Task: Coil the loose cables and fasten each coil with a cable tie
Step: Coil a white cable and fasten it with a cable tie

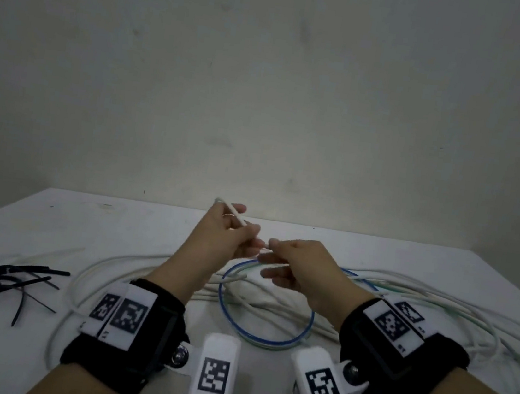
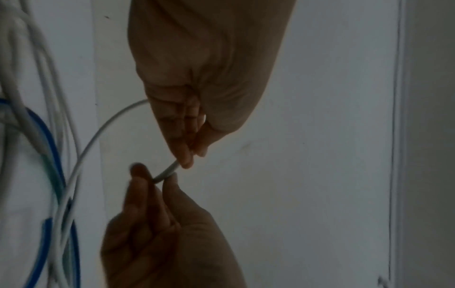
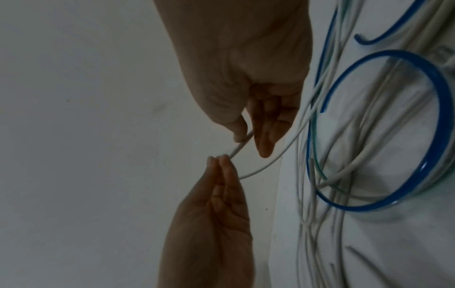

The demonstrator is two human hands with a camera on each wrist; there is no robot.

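Both hands are raised over the table and hold one thin white cable [image 1: 233, 213]. My left hand [image 1: 254, 239] grips it with curled fingers, and one end sticks up past the knuckles. My right hand [image 1: 273, 246] pinches the same cable just to the right. In the left wrist view the left hand [image 2: 187, 155] and right hand [image 2: 152, 179] pinch a short span of the cable [image 2: 167, 171]. The right wrist view shows the right hand [image 3: 246, 136] pinching the cable [image 3: 240, 145], which runs to the left hand [image 3: 219, 161]. A blue cable loop [image 1: 221, 291] lies below them.
Several loose white cables [image 1: 437, 293] sprawl across the white table [image 1: 345, 241], tangled with the blue loop [image 3: 438, 117]. A bunch of black cable ties [image 1: 9, 279] lies at the left. A bare wall stands right behind the table's far edge.
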